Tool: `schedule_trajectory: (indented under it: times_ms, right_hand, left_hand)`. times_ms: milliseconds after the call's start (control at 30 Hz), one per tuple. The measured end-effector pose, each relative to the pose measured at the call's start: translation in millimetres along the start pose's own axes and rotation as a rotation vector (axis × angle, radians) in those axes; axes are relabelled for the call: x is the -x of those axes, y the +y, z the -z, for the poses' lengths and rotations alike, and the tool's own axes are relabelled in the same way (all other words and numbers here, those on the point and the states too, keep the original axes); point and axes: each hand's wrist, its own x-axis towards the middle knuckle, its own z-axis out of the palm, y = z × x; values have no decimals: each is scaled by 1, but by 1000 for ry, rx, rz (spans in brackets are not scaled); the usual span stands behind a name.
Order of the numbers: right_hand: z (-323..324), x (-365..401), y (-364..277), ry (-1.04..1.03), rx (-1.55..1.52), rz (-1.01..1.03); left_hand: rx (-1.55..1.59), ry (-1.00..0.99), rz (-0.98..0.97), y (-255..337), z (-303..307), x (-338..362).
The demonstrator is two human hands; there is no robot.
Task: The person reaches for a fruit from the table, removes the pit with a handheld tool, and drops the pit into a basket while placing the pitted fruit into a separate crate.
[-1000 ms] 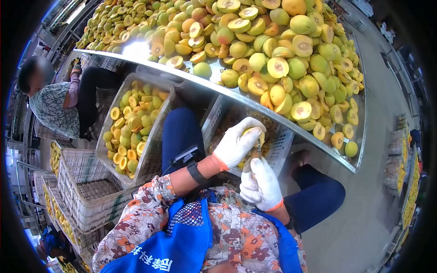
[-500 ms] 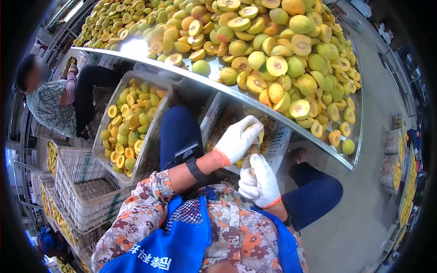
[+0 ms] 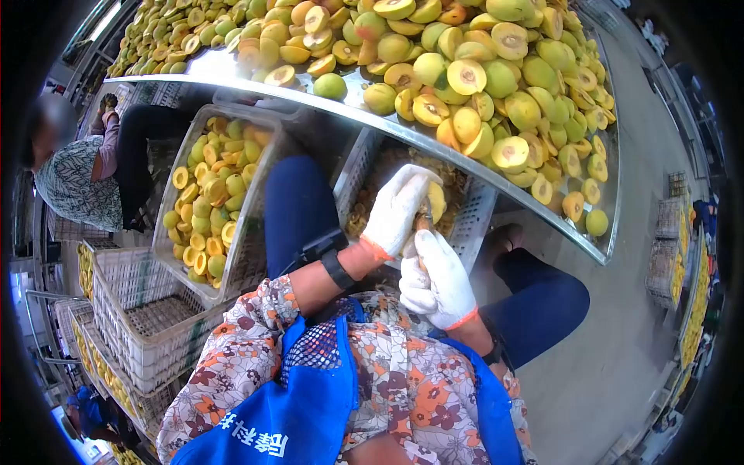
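Left hand [image 3: 395,209] grips fruit half [image 3: 437,200] over the middle crate [image 3: 480,225]. Right hand [image 3: 440,283] is fisted on tool [image 3: 423,224], just below. Hold the fruit steady, scoop short, thumb clear.

two gloved hands, left hand [image 3: 397,208] and right hand [image 3: 438,280]; one fruit half [image 3: 436,201]; two crates under the surface [image 3: 349,115], left crate [image 3: 249,260] and right crate [image 3: 474,225]; one other person [image 3: 70,178] far left; piled fruit [image 3: 465,77] beyond counting.

Mostly covered by left hand [image 3: 397,209]: fruit half [image 3: 437,201]. Nearly buried in right hand [image 3: 438,283]: tool [image 3: 424,223], kind unclear.
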Motion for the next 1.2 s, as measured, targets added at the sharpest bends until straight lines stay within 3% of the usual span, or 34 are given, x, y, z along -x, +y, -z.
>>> schedule_trajectory:
  times_ms: [133, 267, 333, 433, 500, 567, 667, 967, 1033, 1100, 1167, 1200]
  right_hand:
    - [5, -3, 3, 10, -50, 19]
    - [16, -4, 4, -114, -225, -98]
    - [18, -3, 4, -184, -299, -148]
    - [16, -1, 6, -201, -383, -239]
    - [18, -2, 5, -241, -354, -212]
    - [19, -3, 7, -295, -404, -250]
    - [19, -3, 7, -381, -471, -285]
    - [10, -6, 8, -525, -413, -263]
    - [7, -7, 5, -539, -402, -265]
    - [9, -7, -1, -554, -400, -259]
    - [4, -5, -3, -554, -374, -253]
    - [-2, -2, -3, -537, -246, -216]
  left_hand:
    - [-209, -213, 55, 8, 11, -16]
    - [-276, -284, -10, 25, 21, -17]
    - [-76, -539, 107, 26, 27, -26]
    - [-90, -573, -54, 19, 30, -26]
    - [-3, -554, 24, 18, 32, -24]
    - [83, -686, 121, 21, 34, -28]
    - [88, -795, 118, 28, 37, -37]
    - [50, -820, 51, 51, 43, -38]
    - [58, -822, -52, 44, 40, -37]
    - [240, -532, 5, 44, 30, -20]
    - [322, -263, -79, 40, 18, -9]
    - [466, -133, 15, 42, 20, -11]
